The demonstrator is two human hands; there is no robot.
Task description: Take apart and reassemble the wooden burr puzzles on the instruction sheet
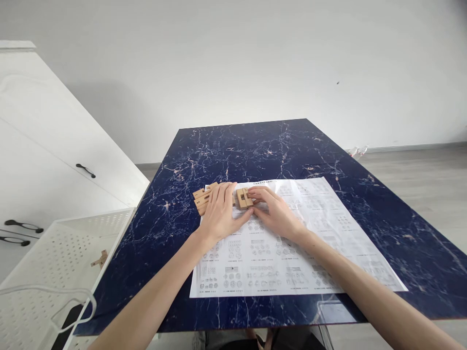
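My left hand (219, 214) lies with its fingers stretched over several notched wooden puzzle pieces (201, 200), partly covering them. Its thumb reaches right, toward the lower edge of a small wooden block (242, 198) with a dark opening in its middle. Fingers and thumb of my right hand (270, 210) pinch that block from its right side. Beneath both hands spreads a large white instruction sheet (284, 262), printed with rows of small diagrams too fine to read. The palm side of each hand is hidden.
The sheet lies on a dark blue marble-patterned table (233, 155). At the left stand a white cabinet (47, 146) and a white perforated basket (40, 257), with a wooden piece (99, 259) inside. A white cable (73, 290) crosses the basket.
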